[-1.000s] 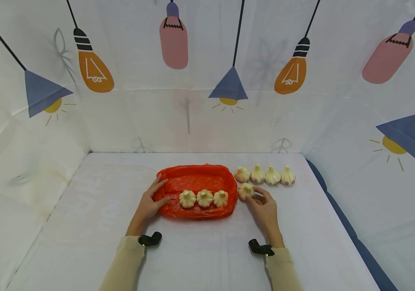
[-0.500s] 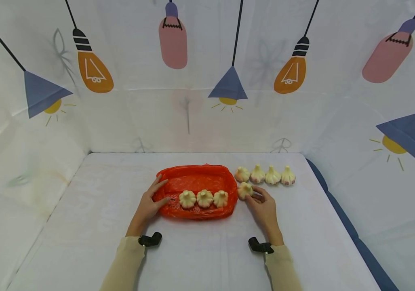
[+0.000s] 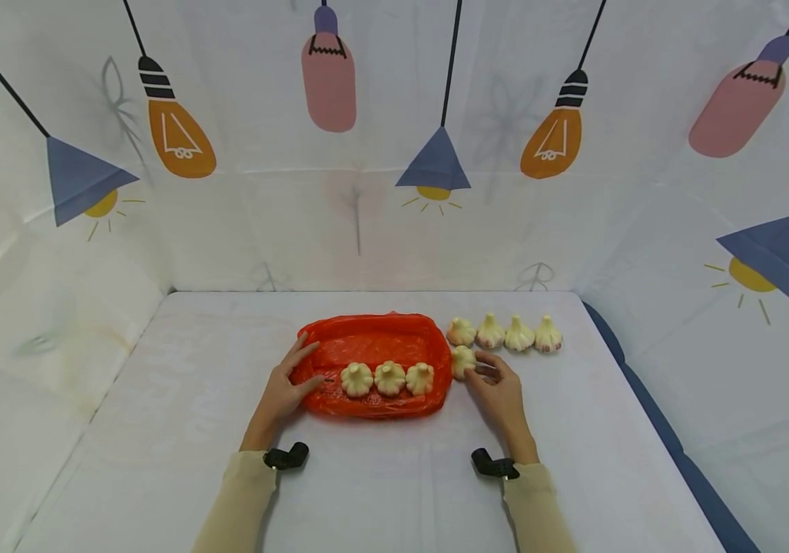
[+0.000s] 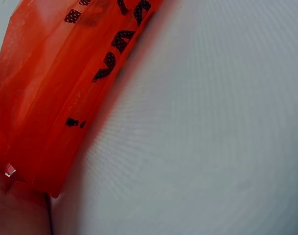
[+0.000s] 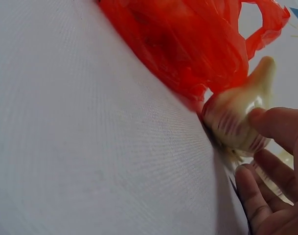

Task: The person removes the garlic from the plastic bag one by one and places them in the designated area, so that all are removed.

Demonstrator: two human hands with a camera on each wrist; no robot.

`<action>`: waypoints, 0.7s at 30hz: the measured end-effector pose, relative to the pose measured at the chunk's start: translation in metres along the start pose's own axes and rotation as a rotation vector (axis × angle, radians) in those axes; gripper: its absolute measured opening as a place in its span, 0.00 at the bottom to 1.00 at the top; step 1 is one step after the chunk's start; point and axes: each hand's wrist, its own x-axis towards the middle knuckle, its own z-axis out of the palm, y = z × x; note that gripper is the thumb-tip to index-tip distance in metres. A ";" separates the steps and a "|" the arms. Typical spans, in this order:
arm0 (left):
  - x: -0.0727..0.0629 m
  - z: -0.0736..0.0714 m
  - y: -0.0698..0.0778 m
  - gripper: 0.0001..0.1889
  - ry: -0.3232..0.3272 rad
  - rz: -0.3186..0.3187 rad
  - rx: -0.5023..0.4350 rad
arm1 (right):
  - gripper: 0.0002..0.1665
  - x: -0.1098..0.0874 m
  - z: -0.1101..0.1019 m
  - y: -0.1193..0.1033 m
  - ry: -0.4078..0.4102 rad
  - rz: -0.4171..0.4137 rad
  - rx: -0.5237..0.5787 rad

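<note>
A red plastic bag (image 3: 366, 338) lies spread in a shallow tray shape on the table, with black print on its side in the left wrist view. Three garlic bulbs (image 3: 389, 379) sit in a row along its near part. My left hand (image 3: 283, 388) rests at the bag's left end, thumb and fingers spread over the rim. At the right end, another garlic bulb (image 3: 462, 362) stands low against the bag, purple-streaked with its stem up in the right wrist view. My right hand (image 3: 501, 392) holds this bulb from the right between thumb and fingers.
Behind the right hand, several more garlic bulbs (image 3: 518, 335) form a row at the back right of the white table (image 3: 380, 484). A white cloth (image 3: 256, 223) printed with lamps hangs behind and at the sides. Black wrist devices (image 3: 286, 456) sit on both wrists.
My right hand and its garlic bulb have slid slightly left and away from me, closer to the bag. The left hand and the three bulbs on the bag have stayed in place.
</note>
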 end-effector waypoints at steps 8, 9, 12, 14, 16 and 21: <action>0.000 0.001 0.002 0.35 -0.002 -0.007 -0.007 | 0.29 -0.010 -0.007 -0.037 -0.064 -0.018 -0.015; 0.000 0.001 0.002 0.35 -0.001 -0.012 -0.010 | 0.29 -0.010 -0.007 -0.038 -0.070 -0.018 -0.017; 0.000 0.001 0.002 0.35 -0.007 -0.024 -0.002 | 0.28 -0.011 -0.008 -0.040 -0.075 -0.023 -0.013; 0.000 0.001 0.002 0.35 -0.007 -0.031 -0.005 | 0.28 -0.011 -0.008 -0.039 -0.066 -0.031 -0.011; 0.000 0.001 0.002 0.35 -0.007 -0.033 -0.006 | 0.28 -0.011 -0.008 -0.037 -0.047 -0.042 -0.022; 0.000 0.001 0.002 0.35 -0.008 -0.030 -0.008 | 0.27 -0.013 -0.007 -0.035 0.023 -0.067 -0.025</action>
